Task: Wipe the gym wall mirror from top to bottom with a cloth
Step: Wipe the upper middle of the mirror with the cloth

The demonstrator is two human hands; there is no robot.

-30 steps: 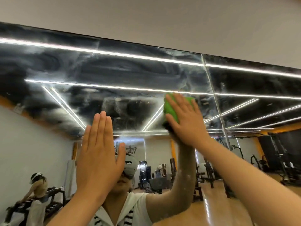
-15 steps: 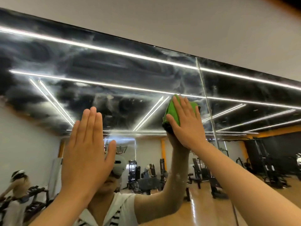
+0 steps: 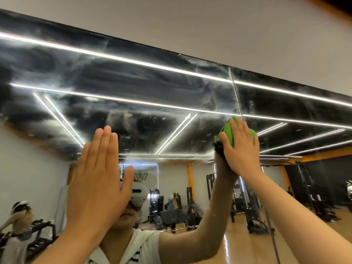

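Head view: right hand (image 3: 241, 149) flat, fingers straight and together, pressing bunched green cloth (image 3: 228, 135) against mirror (image 3: 133, 88), panel seam (image 3: 235, 96) just above fingertips (image 3: 232, 121). Left hand (image 3: 97, 180) flat, fingers together, well off to that hand's left; contact with mirror unclear. Risk: snagging cloth on seam, smearing haze (image 3: 118, 119) above, fresh palm prints

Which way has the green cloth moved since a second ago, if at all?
Yes. The green cloth under the right hand slid right: it was left of the vertical seam, now it overlaps it.

Cloth (image 3: 229, 134) on mirror (image 3: 133, 88), beside seam (image 3: 236, 96).
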